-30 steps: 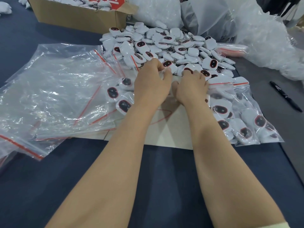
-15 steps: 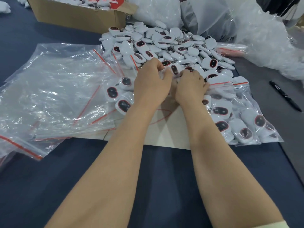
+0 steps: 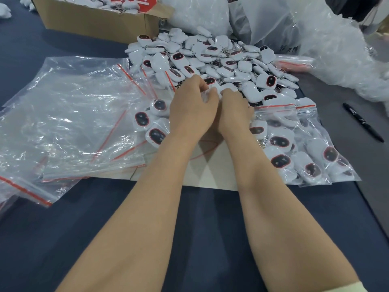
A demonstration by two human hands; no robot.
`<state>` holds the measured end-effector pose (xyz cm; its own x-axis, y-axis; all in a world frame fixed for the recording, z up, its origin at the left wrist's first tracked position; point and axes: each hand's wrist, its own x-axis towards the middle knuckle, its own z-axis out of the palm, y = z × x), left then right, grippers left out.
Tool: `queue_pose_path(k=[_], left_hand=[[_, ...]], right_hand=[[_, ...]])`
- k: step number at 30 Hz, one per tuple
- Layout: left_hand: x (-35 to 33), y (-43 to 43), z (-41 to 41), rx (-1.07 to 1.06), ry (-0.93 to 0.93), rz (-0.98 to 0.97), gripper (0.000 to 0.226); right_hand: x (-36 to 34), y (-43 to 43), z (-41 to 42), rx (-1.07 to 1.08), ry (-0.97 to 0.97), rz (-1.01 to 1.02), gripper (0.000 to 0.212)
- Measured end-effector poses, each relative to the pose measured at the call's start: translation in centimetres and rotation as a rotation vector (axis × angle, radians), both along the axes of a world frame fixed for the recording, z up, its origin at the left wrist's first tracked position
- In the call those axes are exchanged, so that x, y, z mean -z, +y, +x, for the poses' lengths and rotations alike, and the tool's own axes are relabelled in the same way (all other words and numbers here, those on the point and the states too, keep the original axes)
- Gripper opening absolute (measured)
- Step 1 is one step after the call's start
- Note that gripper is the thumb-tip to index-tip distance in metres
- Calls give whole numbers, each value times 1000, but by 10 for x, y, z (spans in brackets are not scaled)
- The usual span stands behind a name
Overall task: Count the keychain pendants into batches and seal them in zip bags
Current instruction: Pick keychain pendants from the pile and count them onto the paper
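Crowding the far side of the dark blue worktop [image 3: 189, 218] are an open cardboard box [image 3: 94, 24] at the left, white plastic sacks [image 3: 263, 20] in the middle and crinkled clear wrap [image 3: 341, 51] at the right. A black marker pen [image 3: 362, 123] lies alone on the right, well apart from everything else. Empty zip bags [image 3: 69, 114] with red seal strips sprawl over the left of the worktop, their edges overlapping the pile of pendants [image 3: 210, 57]. Filled zip bags [image 3: 299, 152] lie on the right, just beside the right forearm. A pale sheet [image 3: 210, 173] lies under both wrists.

Both hands meet, touching each other, at the near edge of the pile and hide what lies beneath them. The left hand [image 3: 191, 114] has its fingers curled round a white pendant [image 3: 211, 92]. The right hand [image 3: 233, 112] has its fingers bent down into the pile; whether it grips anything I cannot tell.

The pendants are small, rounded white pieces, many showing a dark oval face ringed in red, some with metal chain links. Three more pendants [image 3: 151, 123] lie face up just left of the left hand, at the edge of the empty bags.
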<state>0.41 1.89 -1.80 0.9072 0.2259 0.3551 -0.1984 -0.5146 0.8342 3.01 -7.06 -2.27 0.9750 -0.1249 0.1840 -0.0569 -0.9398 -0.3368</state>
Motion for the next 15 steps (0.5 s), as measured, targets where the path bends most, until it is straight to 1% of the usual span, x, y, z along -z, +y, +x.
queue_pose_path(k=[1,3,5,7,9,12,15], left_hand=[[0,0,0,-2,2,-3,12],[0,-1,0,-13,3,-9,13],[-1,-1,1,-22,-8,-9,14],[0,-1,1,-19,-18,-4,15],[1,-1,1,-19,-17,6,16],[2,-1,2,-23,-22,16,16],[4,-2,3,-26,-38,17,18]], right_hand=[[-2,2,-1,-42,-32,164,8],[-4,6,-3,-87,-132,601,16],[-8,9,-6,-50,-198,877,11],[-5,10,-6,-11,-149,1102,11],[0,9,-5,-1,-95,1209,15],[3,7,-3,-35,-113,1281,7],[6,7,-1,-61,-120,1320,9]])
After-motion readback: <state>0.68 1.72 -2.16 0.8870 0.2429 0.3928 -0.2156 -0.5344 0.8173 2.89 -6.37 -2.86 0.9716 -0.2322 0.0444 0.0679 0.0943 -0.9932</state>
